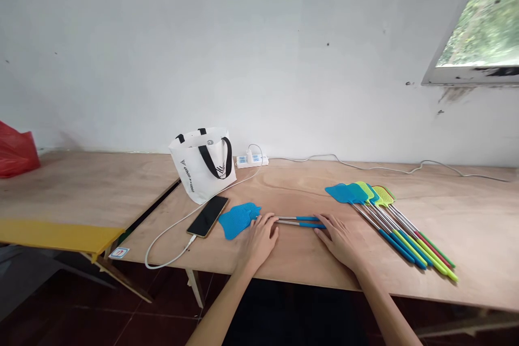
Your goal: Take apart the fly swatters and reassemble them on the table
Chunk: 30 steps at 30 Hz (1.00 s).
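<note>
Two blue fly swatters point(297, 220) lie side by side on the table in front of me, their blue mesh heads point(239, 219) to the left and partly overlapping. My left hand point(261, 239) is closed over the metal shafts close to the heads, hiding part of them. At the other end, my right hand point(339, 239) has its fingers closed on the blue handles and covers their tips. Off to the right, a fanned row of several fly swatters point(395, 227) in blue, yellow-green, red and green lies with the handles slanting toward the front edge.
A black phone point(208, 217) on a white charging cable point(166, 266) lies left of the mesh heads. Behind it stand a white tote bag point(198, 173) and a power strip point(252, 160). A red plastic bag point(16, 151) sits on the left table, across a gap.
</note>
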Each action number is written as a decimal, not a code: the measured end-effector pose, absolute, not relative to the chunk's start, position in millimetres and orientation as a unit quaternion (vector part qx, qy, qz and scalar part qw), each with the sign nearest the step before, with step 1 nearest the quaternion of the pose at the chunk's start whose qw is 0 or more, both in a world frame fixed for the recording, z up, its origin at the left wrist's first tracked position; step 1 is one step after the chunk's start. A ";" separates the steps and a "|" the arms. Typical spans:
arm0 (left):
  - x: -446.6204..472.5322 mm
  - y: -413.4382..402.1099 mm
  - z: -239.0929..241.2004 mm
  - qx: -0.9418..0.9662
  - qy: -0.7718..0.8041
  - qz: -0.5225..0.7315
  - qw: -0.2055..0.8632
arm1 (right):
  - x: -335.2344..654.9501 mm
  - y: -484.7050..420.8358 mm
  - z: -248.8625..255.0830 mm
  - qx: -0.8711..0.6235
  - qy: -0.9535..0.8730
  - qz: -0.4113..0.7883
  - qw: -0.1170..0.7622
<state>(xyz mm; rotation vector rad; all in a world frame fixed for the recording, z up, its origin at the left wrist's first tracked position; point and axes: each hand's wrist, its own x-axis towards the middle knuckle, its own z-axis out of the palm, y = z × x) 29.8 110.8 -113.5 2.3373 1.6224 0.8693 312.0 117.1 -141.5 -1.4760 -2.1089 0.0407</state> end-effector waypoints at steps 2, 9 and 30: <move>30.2 109.9 -112.0 0.778 0.549 0.294 0.088 | 311.9 117.1 -141.2 -0.552 -0.784 0.021 0.284; 30.6 108.8 -108.3 0.783 0.553 0.276 0.067 | 311.7 115.2 -135.9 -0.541 -0.785 0.032 0.299; 31.0 103.8 -94.7 0.805 0.513 0.266 0.133 | 310.7 115.9 -133.5 -0.535 -0.796 0.029 0.282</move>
